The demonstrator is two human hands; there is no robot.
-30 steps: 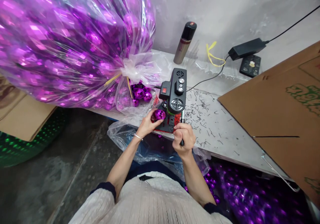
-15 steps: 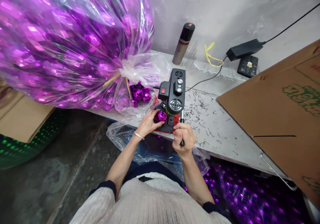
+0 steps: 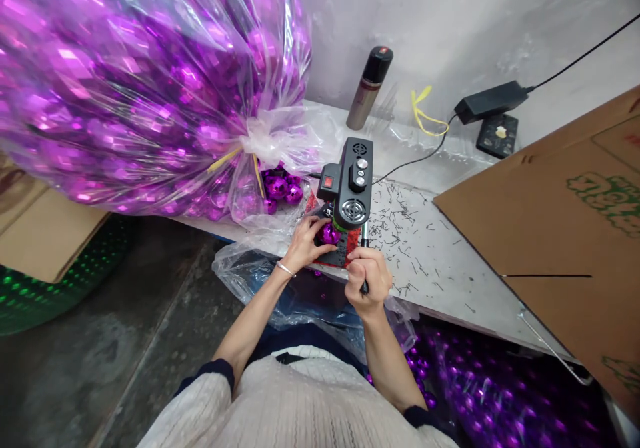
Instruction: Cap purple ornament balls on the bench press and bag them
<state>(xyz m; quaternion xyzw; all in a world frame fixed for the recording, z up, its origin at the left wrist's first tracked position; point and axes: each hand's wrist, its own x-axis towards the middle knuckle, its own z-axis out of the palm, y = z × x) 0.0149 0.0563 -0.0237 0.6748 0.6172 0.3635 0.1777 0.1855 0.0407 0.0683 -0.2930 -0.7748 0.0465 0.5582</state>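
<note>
below the table [image 3: 443, 251], shiny balls [image 3: 480, 385] sit in clear plastic [image 3: 445, 361]. the right hand [image 3: 369, 280] has its fingers curled tight round a black grip [image 3: 365, 289]; the left hand [image 3: 305, 243], thumb and fingers parted, pinches a purple ball [image 3: 329, 233] beneath the black machine's head [image 3: 354, 211]. beyond, a knotted clear sack [image 3: 160, 95] bulges with more purple balls.

On the left, passage is blocked by the bulging bag [image 3: 150, 101]. Behind the machine [image 3: 356, 176], the way is hindered by the bottle [image 3: 369, 91] and cable [image 3: 400, 165]. A low path is left over the scattered bits [image 3: 397, 221] on the table [image 3: 445, 268], bounded on the right by the cardboard box [image 3: 550, 215]. In front, only a narrow gap is left between left hand [image 3: 304, 245] and right hand [image 3: 370, 278].
</note>
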